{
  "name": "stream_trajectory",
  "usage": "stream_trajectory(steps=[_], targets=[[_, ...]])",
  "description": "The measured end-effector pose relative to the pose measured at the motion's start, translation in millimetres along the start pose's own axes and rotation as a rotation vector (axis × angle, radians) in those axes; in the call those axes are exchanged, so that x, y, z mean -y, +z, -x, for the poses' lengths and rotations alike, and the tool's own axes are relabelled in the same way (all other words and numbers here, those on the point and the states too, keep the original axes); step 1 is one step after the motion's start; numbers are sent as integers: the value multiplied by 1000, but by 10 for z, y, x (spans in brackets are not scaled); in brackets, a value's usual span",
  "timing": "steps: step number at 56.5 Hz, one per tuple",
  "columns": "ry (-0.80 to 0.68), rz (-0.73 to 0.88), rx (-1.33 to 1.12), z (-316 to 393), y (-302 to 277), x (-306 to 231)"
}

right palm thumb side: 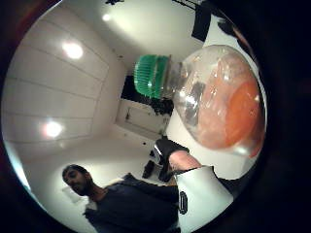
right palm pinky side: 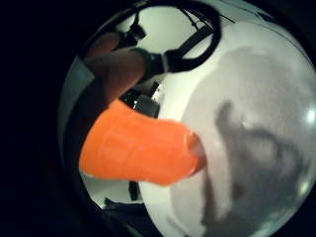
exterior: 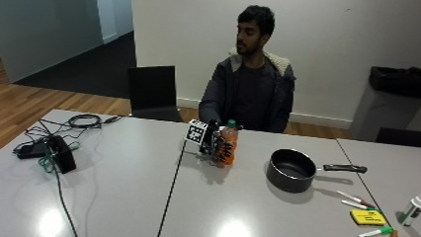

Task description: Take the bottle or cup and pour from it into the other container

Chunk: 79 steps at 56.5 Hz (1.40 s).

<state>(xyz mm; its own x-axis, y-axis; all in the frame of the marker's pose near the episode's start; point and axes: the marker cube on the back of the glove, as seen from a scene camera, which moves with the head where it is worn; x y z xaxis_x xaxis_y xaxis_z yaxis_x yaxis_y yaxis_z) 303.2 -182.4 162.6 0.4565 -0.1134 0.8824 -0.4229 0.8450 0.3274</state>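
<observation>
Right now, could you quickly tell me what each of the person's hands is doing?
Right hand: fingers curled round the orange bottle, which stands upright on the table, green cap on.
Left hand: hidden; cannot be told.

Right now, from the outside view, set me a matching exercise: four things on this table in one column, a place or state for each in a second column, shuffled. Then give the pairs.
Things:
1. bottle
2. saucepan
3. yellow pad
4. coiled cable

Places or states:
A. near the table's far edge, away from the pan
B. upright, gripped by the gloved right hand
C. flat by the markers, near the table's corner
D. nothing in it, handle pointing away from the bottle

Pairs: 1-B, 2-D, 3-C, 4-A
</observation>
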Motion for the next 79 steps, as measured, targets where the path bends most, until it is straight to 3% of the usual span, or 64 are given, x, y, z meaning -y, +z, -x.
stream_trajectory(steps=[13,21,30,44,51,54,56,58,64,72,79], targets=[[61,-60,66,-18,97,154],[9,-47,59,-43,98,127],[67,44,56,-8,69,84],[28,-59,75,172,61,175],[-23,21,41,488,-1,194],[-133,133,10,609,-54,130],[-147,112,-18,727,-38,168],[-109,65,-52,871,-4,266],[-1,139,-197,1242,54,310],[-35,8,-484,1555,348,555],[56,65,-726,1762,648,581]])
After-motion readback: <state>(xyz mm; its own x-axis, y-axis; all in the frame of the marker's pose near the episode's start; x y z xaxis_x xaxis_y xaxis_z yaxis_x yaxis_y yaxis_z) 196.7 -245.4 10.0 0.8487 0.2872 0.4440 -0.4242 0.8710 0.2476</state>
